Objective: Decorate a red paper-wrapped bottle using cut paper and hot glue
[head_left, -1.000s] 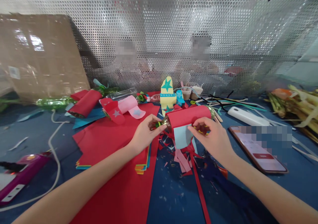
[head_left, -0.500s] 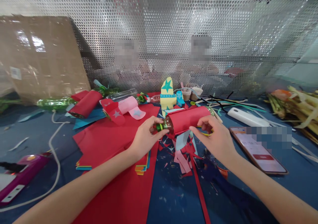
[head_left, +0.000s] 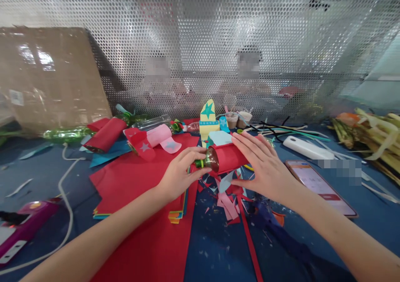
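A plastic bottle wrapped in red paper point(head_left: 226, 157) lies on its side, held above the table. My left hand point(head_left: 181, 171) pinches its green-capped neck point(head_left: 200, 164). My right hand point(head_left: 261, 165) wraps over the red-covered body, fingers stretched along it and thumb below. A light blue paper piece point(head_left: 220, 138) sticks out at the top of the wrap. Paper scraps point(head_left: 229, 200) in red, pink and blue lie beneath the bottle.
Red paper sheets point(head_left: 137, 182) cover the blue table on the left. Other wrapped bottles point(head_left: 106, 134), a yellow paper rocket point(head_left: 208, 121), a phone point(head_left: 320, 186), a white remote point(head_left: 306, 148), a pink device point(head_left: 18, 228) with cable, cardboard point(head_left: 50, 73) and a perforated metal screen point(head_left: 200, 44) surround the spot.
My right hand moved from below the bottle to lie over its top, fingers stretching out. The light blue paper went from hanging below to the upper side as the bottle turned.
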A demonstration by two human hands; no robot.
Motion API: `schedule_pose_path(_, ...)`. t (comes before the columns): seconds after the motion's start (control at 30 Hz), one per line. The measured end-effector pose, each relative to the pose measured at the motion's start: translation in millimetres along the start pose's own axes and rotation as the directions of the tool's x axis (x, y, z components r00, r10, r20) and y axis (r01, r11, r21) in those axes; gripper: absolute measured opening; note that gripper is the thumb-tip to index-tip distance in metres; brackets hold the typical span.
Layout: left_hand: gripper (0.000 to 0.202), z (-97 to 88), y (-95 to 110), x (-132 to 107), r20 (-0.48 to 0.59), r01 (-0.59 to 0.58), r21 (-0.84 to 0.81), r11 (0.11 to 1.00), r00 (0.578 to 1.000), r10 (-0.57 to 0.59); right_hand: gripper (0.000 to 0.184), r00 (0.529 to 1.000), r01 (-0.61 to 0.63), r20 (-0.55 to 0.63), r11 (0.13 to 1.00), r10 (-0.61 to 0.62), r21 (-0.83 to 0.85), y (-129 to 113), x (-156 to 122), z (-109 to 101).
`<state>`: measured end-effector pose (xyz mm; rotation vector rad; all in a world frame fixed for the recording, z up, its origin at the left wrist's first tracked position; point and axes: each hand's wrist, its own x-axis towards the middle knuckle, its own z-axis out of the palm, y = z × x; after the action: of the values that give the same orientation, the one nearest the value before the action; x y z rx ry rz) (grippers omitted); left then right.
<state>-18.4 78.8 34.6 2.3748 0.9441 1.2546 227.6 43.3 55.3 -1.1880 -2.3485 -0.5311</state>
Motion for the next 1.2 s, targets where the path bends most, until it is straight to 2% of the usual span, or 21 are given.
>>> schedule_pose_path(0.13,0.016,-2.6,2,2,0.023,-0.096,0.000,0.995,0.995,0.096,0.078,0.999,0.007,-0.038,1.000,-0.007,0.008,1,0,-1)
schedule_pose_path(0.23,0.016,-2.4,3,2,0.041,-0.088,-0.027,0.996,0.995,0.089,0.066,0.998,0.012,-0.059,0.999,-0.010,0.034,3,0,-1)
schedule_pose_path(0.43,0.016,-0.7,3,1,0.068,0.065,-0.107,0.992,0.996,-0.058,0.061,1.000,0.013,-0.025,1.000,-0.013,0.017,4,-2,5)
schedule_pose_path(0.53,0.019,0.4,2,3,0.053,0.145,-0.180,0.973,0.989,-0.138,0.073,1.000,-0.013,-0.021,1.000,0.013,0.016,4,-2,6)
schedule_pose_path(0.6,0.020,0.7,0,5,0.018,0.209,-0.247,0.946,0.977,-0.212,0.082,0.993,-0.091,-0.065,0.995,0.094,0.050,5,-2,5)
schedule_pose_path(0.67,0.022,0.3,-4,9,-0.014,0.285,-0.304,0.909,0.953,-0.304,0.081,0.962,-0.224,-0.129,0.966,0.241,0.132,10,-2,5)
schedule_pose_path(0.77,0.024,-1.0,-13,13,-0.015,0.386,-0.358,0.850,0.908,-0.419,0.072,0.852,-0.428,-0.154,0.835,0.500,0.344,21,-3,8)
schedule_pose_path(0.83,0.026,-0.9,-19,14,-0.002,0.424,-0.409,0.808,0.885,-0.465,0.066,0.755,-0.535,-0.078,0.681,0.651,0.500,29,-4,10)
schedule_pose_path(0.9,0.028,0.5,-22,13,0.008,0.440,-0.476,0.761,0.868,-0.496,0.053,0.684,-0.600,0.034,0.536,0.729,0.595,32,-4,12)
schedule_pose_path(0.97,0.029,2.8,-22,11,0.027,0.451,-0.534,0.715,0.855,-0.518,0.039,0.667,-0.630,0.148,0.448,0.730,0.634,31,-2,12)
schedule_pose_path(1.07,0.030,6.9,-13,9,0.070,0.467,-0.590,0.659,0.843,-0.534,0.030,0.696,-0.633,0.304,0.354,0.651,0.689,22,1,12)
schedule_pose_path(1.13,0.032,9.2,-6,7,0.099,0.474,-0.608,0.637,0.841,-0.532,0.030,0.704,-0.621,0.374,0.269,0.603,0.736,13,3,12)
schedule_pose_path(1.2,0.035,11.2,1,6,0.135,0.478,-0.622,0.620,0.845,-0.517,0.039,0.706,-0.604,0.417,0.179,0.573,0.777,6,4,13)
